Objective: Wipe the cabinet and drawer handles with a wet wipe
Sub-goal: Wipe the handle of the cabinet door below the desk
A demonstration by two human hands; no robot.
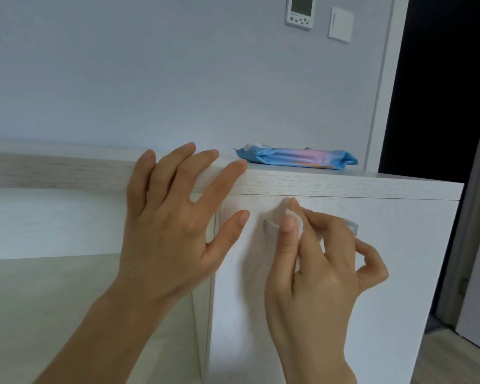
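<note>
Right now the pale handle (271,227) sits high on the cabinet door (405,261), and your right hand (324,275) presses a folded wet wipe (299,225) against it — thumb and forefinger pinching the wipe. Your left hand (172,225) lies flat, fingers spread wide, over the cabinet's top edge (344,185). A blue wipes pack (297,158) lies on top, just behind.

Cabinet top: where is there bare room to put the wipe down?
Bare: the cabinet top left of the left hand, along the wall, and its corner right of the wipes pack. Crowded: the gap between that hand's fingers and the pack.
</note>
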